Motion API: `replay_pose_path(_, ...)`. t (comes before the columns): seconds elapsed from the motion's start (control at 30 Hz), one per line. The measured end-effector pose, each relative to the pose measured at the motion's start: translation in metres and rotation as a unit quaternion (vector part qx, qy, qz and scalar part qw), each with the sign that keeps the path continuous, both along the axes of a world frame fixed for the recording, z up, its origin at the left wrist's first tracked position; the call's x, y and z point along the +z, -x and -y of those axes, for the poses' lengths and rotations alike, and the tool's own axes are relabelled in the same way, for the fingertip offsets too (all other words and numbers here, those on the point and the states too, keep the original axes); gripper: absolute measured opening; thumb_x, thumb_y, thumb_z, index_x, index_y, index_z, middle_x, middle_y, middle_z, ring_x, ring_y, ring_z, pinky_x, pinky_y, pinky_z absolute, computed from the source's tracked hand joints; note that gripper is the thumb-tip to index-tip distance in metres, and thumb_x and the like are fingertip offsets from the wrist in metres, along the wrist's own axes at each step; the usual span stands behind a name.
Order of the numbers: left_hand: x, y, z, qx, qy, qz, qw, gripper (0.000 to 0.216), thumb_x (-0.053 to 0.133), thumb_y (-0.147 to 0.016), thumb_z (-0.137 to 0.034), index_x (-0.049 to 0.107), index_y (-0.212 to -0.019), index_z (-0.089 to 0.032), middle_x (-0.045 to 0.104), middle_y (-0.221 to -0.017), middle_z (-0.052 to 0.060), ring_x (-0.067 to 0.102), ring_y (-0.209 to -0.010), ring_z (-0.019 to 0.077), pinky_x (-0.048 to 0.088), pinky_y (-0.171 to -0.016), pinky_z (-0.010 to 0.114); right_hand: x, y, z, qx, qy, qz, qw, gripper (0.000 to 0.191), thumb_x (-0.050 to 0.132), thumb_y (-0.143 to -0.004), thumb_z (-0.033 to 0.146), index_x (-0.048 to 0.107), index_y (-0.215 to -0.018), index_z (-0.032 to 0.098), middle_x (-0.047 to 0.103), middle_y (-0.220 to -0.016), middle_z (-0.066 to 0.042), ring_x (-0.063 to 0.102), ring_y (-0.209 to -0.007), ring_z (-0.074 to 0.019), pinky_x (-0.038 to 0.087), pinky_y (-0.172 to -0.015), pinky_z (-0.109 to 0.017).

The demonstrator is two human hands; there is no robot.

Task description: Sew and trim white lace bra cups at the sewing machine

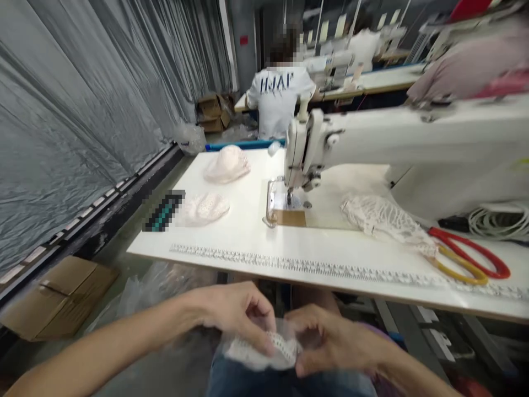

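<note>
Over my lap, below the table's front edge, a white lace piece (266, 353) with sheer, see-through material around it sits between my hands. The thumb and curled fingers of my left hand (243, 314) pinch its upper left side. On its right side, my right hand (334, 339) grips the edge with thumb and bent fingers. Pale pink moulded cups lie on the white table (243, 237): a smooth cup (227, 162) further back and a lace-covered cup (209, 208) nearer. Right of the needle is a bunched white lace fabric (380, 220).
A white sewing machine (372, 135) stands on the table's right. Scissors (471, 264) with red and yellow handles lie by the lace, partly over a printed ruler scale (268, 262). Cardboard box (58, 298) at lower left, silver curtain (99, 99) behind. Person (276, 99) sits ahead.
</note>
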State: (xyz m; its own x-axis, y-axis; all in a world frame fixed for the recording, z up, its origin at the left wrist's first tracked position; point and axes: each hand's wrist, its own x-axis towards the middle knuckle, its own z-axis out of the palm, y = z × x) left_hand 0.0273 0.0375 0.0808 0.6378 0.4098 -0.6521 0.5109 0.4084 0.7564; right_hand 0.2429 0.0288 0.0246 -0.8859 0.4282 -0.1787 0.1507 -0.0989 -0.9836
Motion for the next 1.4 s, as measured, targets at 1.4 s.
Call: replay_pose_path(1.4, -0.035, -0.013, -0.133, -0.199, -0.744, -0.061, 0.635, 0.038, 0.048, -0.085, -0.011, 0.054, -0.117, -0.031, 0.045, -0.127, 0.008, 0.037, -0.112, 0.0247, 0.021, -0.087, 0.042, 0.009, -0.025, -0.144, -0.255, -0.654, 0.2, 0.684, 0.021, 0.039, -0.09, 0.013, 0.059, -0.086, 0.018, 0.062, -0.089, -0.006, 0.052, -0.053, -0.0085, 0.035, -0.044, -0.02)
